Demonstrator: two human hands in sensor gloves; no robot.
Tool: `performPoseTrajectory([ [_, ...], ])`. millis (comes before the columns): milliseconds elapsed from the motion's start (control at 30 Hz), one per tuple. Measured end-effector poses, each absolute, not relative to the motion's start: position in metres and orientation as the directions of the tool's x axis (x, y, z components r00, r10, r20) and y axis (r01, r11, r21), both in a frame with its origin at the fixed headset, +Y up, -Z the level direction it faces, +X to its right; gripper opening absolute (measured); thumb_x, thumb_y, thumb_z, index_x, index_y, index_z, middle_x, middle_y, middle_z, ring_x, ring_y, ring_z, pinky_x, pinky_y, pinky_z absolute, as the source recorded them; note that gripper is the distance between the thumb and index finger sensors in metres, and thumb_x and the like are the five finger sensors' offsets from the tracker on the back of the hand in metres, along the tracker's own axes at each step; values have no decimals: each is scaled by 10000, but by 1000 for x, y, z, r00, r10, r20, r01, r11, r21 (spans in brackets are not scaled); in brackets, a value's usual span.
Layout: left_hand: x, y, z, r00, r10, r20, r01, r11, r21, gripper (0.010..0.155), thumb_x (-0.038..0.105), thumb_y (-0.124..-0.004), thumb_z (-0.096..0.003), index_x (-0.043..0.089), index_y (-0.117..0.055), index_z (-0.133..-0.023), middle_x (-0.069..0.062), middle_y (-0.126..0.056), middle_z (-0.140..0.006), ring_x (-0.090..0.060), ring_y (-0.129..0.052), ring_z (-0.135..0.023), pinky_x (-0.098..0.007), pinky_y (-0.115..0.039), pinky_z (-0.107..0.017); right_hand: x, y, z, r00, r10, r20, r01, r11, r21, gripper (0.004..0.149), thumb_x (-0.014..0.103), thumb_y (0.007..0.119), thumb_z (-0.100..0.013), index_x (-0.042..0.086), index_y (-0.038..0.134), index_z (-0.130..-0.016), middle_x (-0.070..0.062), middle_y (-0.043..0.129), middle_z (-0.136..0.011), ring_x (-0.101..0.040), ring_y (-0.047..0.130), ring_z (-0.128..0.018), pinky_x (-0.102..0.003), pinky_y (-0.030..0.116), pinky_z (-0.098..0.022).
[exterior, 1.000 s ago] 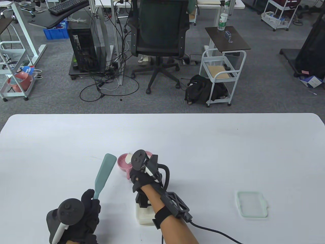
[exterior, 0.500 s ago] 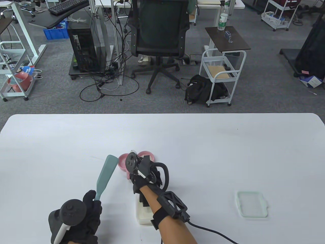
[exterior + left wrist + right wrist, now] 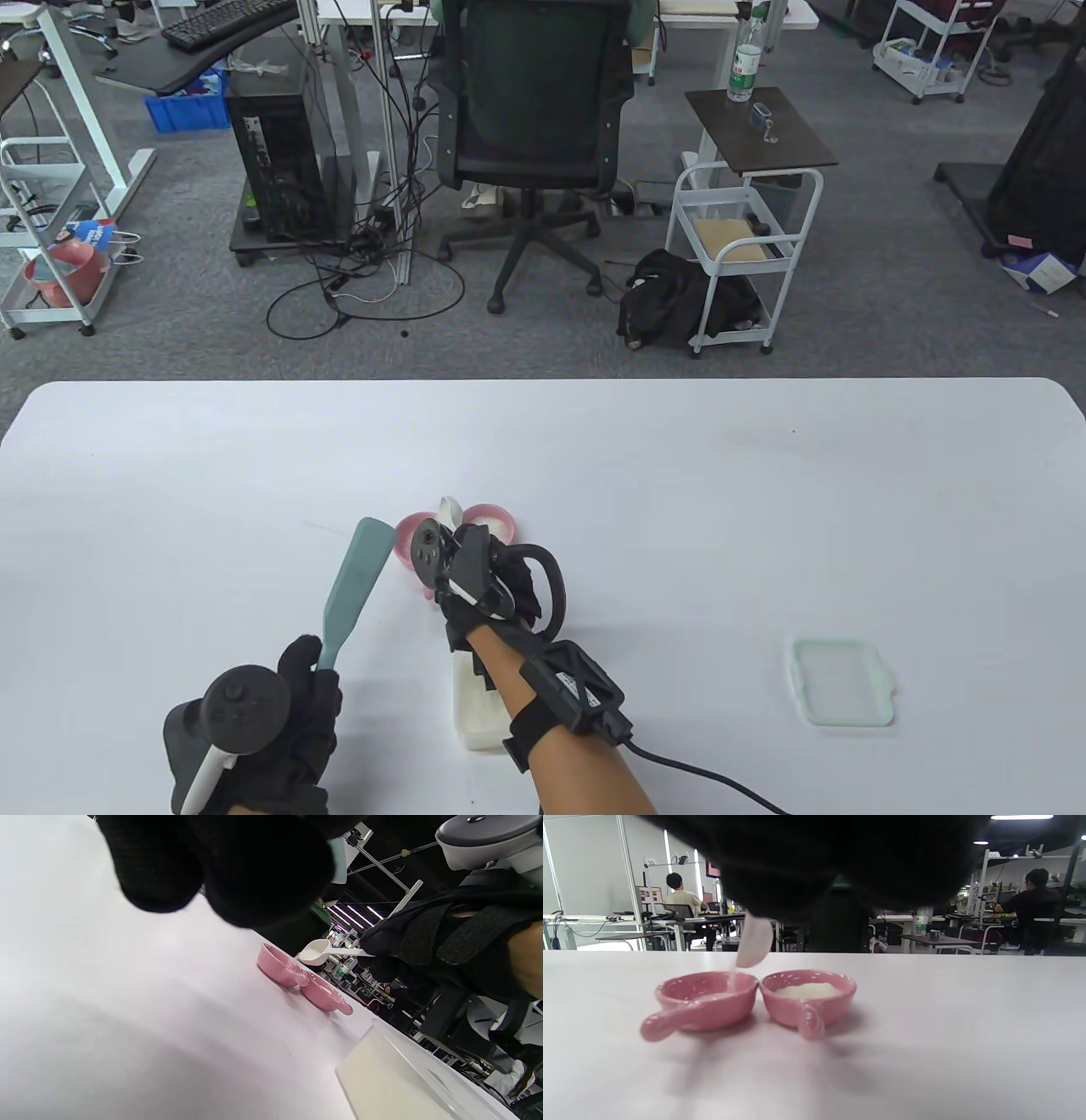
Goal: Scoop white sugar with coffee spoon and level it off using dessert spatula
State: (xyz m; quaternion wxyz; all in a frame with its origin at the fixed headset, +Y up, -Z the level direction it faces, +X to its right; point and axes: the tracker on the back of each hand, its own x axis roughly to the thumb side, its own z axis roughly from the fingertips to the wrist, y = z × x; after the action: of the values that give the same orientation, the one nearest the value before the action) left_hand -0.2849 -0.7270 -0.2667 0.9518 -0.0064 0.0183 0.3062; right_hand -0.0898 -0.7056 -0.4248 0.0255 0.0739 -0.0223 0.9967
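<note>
The white spoon hangs tilted over the left one of two pink bowls, its bowl tipped down, and a thin stream of sugar falls from it into that dish. The right hand pinches the spoon's handle between curled fingers, seen in the left wrist view with the spoon held above the bowls and not touching them. The second pink bowl stands touching the first on its right side and is filled with white sugar; both have short handles pointing toward the person.

Left of the bowls, the teal spatula stands tilted, its blade up and close to the left bowl's rim without touching it. The left hand has its fingers wrapped tight round the spatula's handle, low near the front of the worktop.

Just behind the bowls on the person's side, under the right forearm, sits a white box with its top open. Well to the right of the bowls a clear lid lies flat on the worktop.
</note>
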Motion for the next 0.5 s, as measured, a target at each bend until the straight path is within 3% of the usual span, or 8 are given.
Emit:
performPoseTrajectory([
  [500,-285,-728,-267,813,581,-43,-582,813,-8,632,295,-546,-629,-82,-462,-1129,-109,-964,-729,-107,-1049,-353,-494,-882,-539,-113,-709,-418,-982,-41,185,20,-994,-111,413,278,646,-663,24,761,-968,-148,950,-584,-31,899,-224,-329,943,-295],
])
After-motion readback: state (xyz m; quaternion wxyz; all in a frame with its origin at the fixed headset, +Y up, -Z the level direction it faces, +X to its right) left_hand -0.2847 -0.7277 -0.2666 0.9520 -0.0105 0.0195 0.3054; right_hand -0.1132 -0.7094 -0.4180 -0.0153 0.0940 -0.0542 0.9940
